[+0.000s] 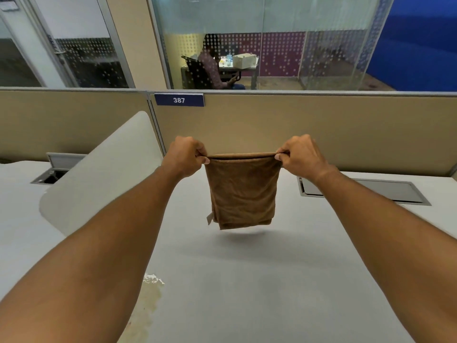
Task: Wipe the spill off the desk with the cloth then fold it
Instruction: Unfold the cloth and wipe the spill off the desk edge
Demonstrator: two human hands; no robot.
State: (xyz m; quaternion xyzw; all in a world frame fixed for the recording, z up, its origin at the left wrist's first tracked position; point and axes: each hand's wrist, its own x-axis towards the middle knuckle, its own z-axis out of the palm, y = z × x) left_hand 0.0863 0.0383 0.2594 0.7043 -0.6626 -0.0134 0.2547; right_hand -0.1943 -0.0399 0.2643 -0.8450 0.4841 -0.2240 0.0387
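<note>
The desk (284, 280) fills the lower frame from 3 to 9 o'clock; its grey top is bare around the centre. The partition (321, 129) runs across the frame at 12 o'clock behind the desk and carries a blue plate (179, 100) marked 387. A curved white panel (99, 174) stands tilted at 9 o'clock. A closed cable hatch (385, 190) lies in the desk at 3 o'clock; a second hatch (50, 175), open, lies at 9 o'clock.

The cloth (242, 191), brown and doubled over, hangs at the centre, clear of the desk, with its shadow just below it. A small tag shows at its lower left corner.

The left hand (184, 154) is clenched, pinching the upper left corner of the cloth between thumb and fingers. The right hand (300, 154) is clenched likewise on the upper right corner. The top edge is pulled taut between them.

The spill (148, 300), a pale yellowish patch, lies on the desk at 7 o'clock, partly hidden by the left forearm; its full extent cannot be determined.
</note>
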